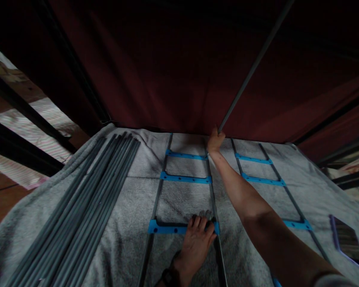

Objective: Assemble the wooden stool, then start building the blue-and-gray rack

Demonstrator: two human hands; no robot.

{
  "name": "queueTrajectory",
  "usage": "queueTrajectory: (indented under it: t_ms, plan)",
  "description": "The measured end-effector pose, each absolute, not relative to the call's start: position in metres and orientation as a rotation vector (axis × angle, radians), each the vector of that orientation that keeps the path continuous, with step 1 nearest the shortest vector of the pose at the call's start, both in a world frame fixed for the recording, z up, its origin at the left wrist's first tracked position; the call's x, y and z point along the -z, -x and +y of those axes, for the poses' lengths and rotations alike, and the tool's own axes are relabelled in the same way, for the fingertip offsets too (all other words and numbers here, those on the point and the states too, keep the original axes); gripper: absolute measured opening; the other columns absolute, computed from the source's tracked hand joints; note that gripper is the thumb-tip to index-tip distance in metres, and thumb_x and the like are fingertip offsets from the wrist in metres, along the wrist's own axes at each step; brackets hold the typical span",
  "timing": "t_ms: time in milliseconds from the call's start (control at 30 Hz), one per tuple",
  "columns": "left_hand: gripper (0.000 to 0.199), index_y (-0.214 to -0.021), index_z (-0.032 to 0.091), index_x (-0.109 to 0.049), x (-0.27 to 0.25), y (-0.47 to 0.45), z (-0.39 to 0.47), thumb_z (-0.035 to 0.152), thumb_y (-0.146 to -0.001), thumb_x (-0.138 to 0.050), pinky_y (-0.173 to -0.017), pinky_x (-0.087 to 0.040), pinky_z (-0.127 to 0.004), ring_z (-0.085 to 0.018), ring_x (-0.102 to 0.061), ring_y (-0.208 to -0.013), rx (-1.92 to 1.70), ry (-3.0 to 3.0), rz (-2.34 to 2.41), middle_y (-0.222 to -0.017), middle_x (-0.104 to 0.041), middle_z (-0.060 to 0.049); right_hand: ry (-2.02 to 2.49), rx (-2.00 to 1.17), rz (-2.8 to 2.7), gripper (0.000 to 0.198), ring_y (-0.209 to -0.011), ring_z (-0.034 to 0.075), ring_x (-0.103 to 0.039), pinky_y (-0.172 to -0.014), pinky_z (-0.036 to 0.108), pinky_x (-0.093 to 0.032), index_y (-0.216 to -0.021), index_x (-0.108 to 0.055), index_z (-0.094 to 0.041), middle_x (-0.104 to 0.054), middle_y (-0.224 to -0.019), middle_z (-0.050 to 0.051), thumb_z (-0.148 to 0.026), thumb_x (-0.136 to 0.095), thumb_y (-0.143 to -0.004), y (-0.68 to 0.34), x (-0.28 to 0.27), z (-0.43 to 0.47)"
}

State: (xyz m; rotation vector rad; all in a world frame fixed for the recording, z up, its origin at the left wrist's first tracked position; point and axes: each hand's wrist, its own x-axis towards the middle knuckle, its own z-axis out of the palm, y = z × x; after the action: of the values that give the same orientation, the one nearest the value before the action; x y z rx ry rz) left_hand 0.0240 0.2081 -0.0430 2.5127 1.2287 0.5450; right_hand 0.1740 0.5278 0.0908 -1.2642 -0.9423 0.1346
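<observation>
Grey fleece (134, 211) carries the blue crossbar (166, 230) your left hand (197, 242) curls over; beyond, your right hand (215, 140) clasps a slanting grey tube (253, 72).

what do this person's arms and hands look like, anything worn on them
The left grip is an ungloved hand, with a dark wristband that looks like a watch. The right grip is ungloved too, its forearm bare up to a pale grey sleeve.

A seemingly grey rod (254, 68) slants near a blue-barred frame (186, 178).
</observation>
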Motion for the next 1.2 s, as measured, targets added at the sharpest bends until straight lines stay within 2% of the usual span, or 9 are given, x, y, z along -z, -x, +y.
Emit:
queueTrajectory:
  t_ms: [333, 467, 533, 633, 733, 800, 867, 1033, 1200]
  plan:
    - [0.025, -0.115, 0.028, -0.065, 0.043, -0.024, 0.207, 0.039, -0.096, -0.052, -0.1, -0.044, -0.046, -0.024, -0.056, -0.109, -0.56, -2.507, 1.235, -0.117, -0.062, -0.005, 1.246, -0.16, -0.935, 0.036, -0.056, 0.012, -0.033, -0.055, 0.026, -0.031, -0.062, -0.036, -0.026, -0.029, -0.057, -0.007, -0.05, -0.045, -0.088, -0.177, -0.09, 0.528]
    - [0.023, -0.115, 0.029, -0.064, 0.042, -0.022, 0.207, 0.036, -0.096, -0.053, -0.102, -0.042, -0.046, -0.023, -0.054, -0.11, -0.608, -2.5, 1.206, -0.112, -0.061, -0.003, 1.227, -0.322, -0.992, 0.034, -0.054, 0.012, -0.037, -0.054, 0.025, -0.033, -0.067, -0.041, -0.025, -0.035, -0.058, -0.008, -0.053, -0.046, -0.086, -0.182, -0.091, 0.525]
    - [0.022, -0.114, 0.028, -0.064, 0.042, -0.022, 0.208, 0.035, -0.096, -0.055, -0.102, -0.041, -0.046, -0.024, -0.053, -0.109, -0.614, -2.506, 1.189, -0.109, -0.06, -0.003, 1.205, -0.423, -1.03, 0.029, -0.058, 0.012, -0.043, -0.058, 0.025, -0.038, -0.074, -0.045, -0.024, -0.044, -0.063, -0.007, -0.051, -0.051, -0.083, -0.185, -0.092, 0.521]
    - [0.021, -0.112, 0.027, -0.065, 0.042, -0.022, 0.21, 0.035, -0.094, -0.057, -0.101, -0.042, -0.045, -0.024, -0.052, -0.108, -0.602, -2.531, 1.169, -0.109, -0.059, -0.003, 1.176, -0.48, -1.107, 0.03, -0.075, 0.013, -0.054, -0.074, 0.026, -0.045, -0.09, -0.051, -0.022, -0.057, -0.083, -0.004, -0.042, -0.064, -0.072, -0.191, -0.085, 0.508]
    - [0.021, -0.112, 0.026, -0.065, 0.042, -0.022, 0.211, 0.036, -0.094, -0.058, -0.102, -0.041, -0.045, -0.023, -0.052, -0.11, -0.59, -2.557, 1.173, -0.113, -0.059, -0.004, 1.224, -0.487, -1.159, 0.044, -0.097, 0.017, -0.058, -0.091, 0.033, -0.046, -0.104, -0.052, -0.022, -0.061, -0.106, 0.002, -0.034, -0.066, -0.065, -0.201, -0.061, 0.479]
    - [0.023, -0.113, 0.025, -0.065, 0.04, -0.021, 0.212, 0.035, -0.095, -0.057, -0.103, -0.041, -0.044, -0.023, -0.052, -0.112, -0.576, -2.562, 1.172, -0.116, -0.058, -0.005, 1.359, -0.475, -1.156, 0.046, -0.107, 0.02, -0.056, -0.097, 0.039, -0.045, -0.109, -0.054, -0.022, -0.061, -0.113, 0.006, -0.032, -0.062, -0.065, -0.207, -0.035, 0.45]
    - [0.025, -0.117, 0.025, -0.064, 0.036, -0.02, 0.212, 0.034, -0.095, -0.056, -0.104, -0.042, -0.043, -0.023, -0.052, -0.115, -0.554, -2.552, 1.141, -0.118, -0.059, -0.005, 1.512, -0.482, -1.154, 0.043, -0.108, 0.022, -0.058, -0.1, 0.043, -0.044, -0.106, -0.058, -0.021, -0.062, -0.112, 0.007, -0.031, -0.059, -0.064, -0.213, -0.006, 0.413]
    - [0.032, -0.128, 0.029, -0.06, 0.017, -0.002, 0.208, 0.033, -0.096, -0.055, -0.102, -0.045, -0.041, -0.021, -0.054, -0.116, -0.603, -2.474, 1.133, -0.124, -0.06, -0.004, 1.638, -0.515, -1.182, 0.038, -0.105, 0.028, -0.062, -0.096, 0.048, -0.049, -0.103, -0.066, -0.023, -0.066, -0.11, 0.01, -0.031, -0.055, -0.068, -0.219, 0.053, 0.314]
    - [0.03, -0.123, 0.024, -0.064, 0.006, 0.07, 0.218, 0.029, -0.099, -0.048, -0.098, -0.047, -0.04, -0.022, -0.057, -0.112, -0.767, -2.363, 1.508, -0.121, -0.064, -0.007, 1.661, -0.511, -1.263, 0.039, -0.107, 0.028, -0.064, -0.099, 0.049, -0.05, -0.112, -0.066, -0.03, -0.066, -0.112, 0.007, -0.033, -0.054, -0.075, -0.219, 0.074, 0.242]
